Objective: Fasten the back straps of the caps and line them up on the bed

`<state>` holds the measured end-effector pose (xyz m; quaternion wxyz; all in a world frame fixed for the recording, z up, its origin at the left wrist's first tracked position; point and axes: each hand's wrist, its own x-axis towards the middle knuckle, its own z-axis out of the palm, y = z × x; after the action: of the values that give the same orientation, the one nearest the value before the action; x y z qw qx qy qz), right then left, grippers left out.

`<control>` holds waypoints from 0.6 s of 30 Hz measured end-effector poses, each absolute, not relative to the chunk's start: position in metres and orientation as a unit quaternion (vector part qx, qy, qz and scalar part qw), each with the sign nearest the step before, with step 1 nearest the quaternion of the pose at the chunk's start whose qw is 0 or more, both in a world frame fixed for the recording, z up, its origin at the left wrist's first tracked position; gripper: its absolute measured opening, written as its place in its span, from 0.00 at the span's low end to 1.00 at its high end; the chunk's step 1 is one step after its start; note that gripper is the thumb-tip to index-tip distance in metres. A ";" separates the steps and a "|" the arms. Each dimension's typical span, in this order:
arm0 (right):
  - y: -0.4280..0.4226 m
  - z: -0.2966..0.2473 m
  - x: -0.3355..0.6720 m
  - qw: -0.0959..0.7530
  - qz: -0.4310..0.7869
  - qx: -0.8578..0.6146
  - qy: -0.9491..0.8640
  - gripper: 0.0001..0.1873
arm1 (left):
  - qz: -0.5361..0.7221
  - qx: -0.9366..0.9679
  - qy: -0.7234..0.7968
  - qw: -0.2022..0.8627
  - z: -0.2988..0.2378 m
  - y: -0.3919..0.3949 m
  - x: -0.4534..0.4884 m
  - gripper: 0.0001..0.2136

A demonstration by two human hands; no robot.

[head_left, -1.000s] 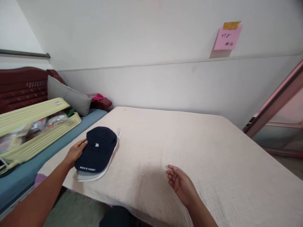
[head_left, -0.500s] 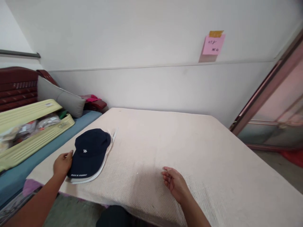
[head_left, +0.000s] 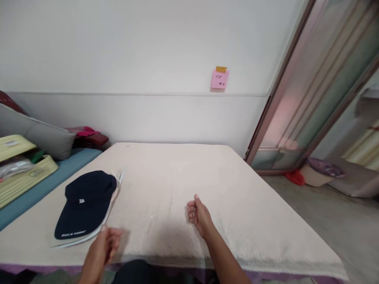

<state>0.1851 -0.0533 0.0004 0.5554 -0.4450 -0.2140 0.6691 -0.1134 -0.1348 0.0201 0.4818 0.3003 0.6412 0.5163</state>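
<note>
A navy baseball cap [head_left: 85, 211] with a small white emblem and white lettering along its brim lies on the left of the cloth-covered table [head_left: 166, 169]. White edges of something, seemingly another cap, show beneath it. My left hand [head_left: 102, 248] is just right of the brim, near the table's front edge, its fingers loosely curled and holding nothing. Over the middle of the table is my right hand [head_left: 199, 216], thumb up and fingers half curled, with nothing visible in it.
Left of the table, a blue surface [head_left: 84, 155] bears a yellow container [head_left: 44, 173] of plastic packets and a grey cushion [head_left: 44, 132]. A pink note [head_left: 219, 80] is taped to the wall. At right are a framed glass door [head_left: 299, 98] and a bin [head_left: 316, 177].
My left hand has come away from the cap's left side to the right of its brim. The right hand's fingers have curled more. The view has turned right.
</note>
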 end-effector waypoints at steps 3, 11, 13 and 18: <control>-0.057 0.057 0.200 0.608 0.634 -0.406 -0.252 0.32 | 0.523 0.383 0.507 0.569 0.081 -0.111 -0.057 0.35; -0.103 0.163 0.241 0.652 0.540 -0.363 -0.388 0.38 | 0.486 0.461 0.429 0.606 0.171 -0.099 0.003 0.39; -0.116 0.166 0.244 0.653 0.538 -0.366 -0.387 0.39 | 0.476 0.472 0.431 0.604 0.173 -0.105 0.006 0.39; -0.141 0.173 0.239 0.653 0.541 -0.356 -0.394 0.39 | 0.465 0.479 0.430 0.608 0.175 -0.122 0.006 0.38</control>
<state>0.2389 -0.1408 0.1734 0.6528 -0.3556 -0.3939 0.5406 0.0057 -0.1217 0.1755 0.6082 0.4787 0.4302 0.4647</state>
